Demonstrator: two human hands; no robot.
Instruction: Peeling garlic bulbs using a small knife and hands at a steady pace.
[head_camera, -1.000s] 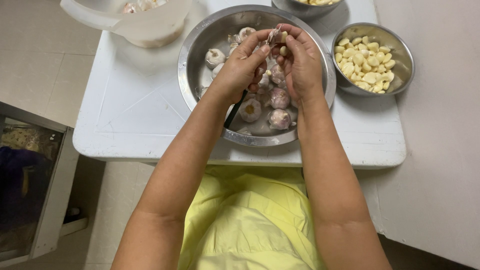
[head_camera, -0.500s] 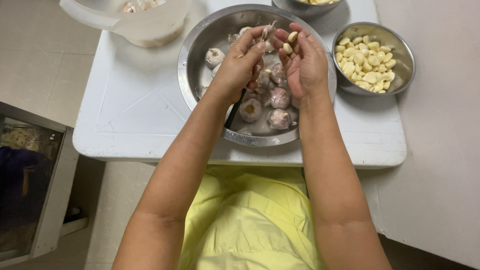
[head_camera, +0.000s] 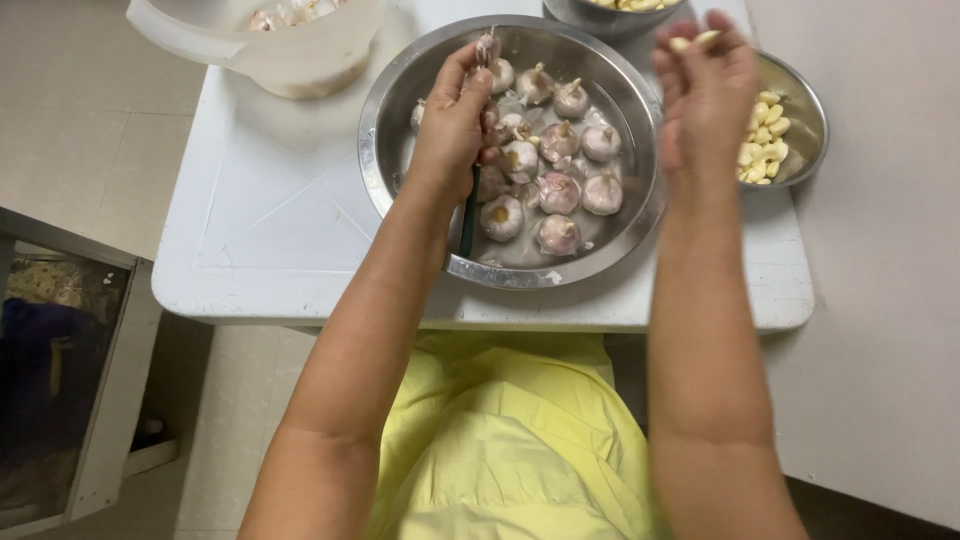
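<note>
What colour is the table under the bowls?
White; the table shows best in the head view.
</note>
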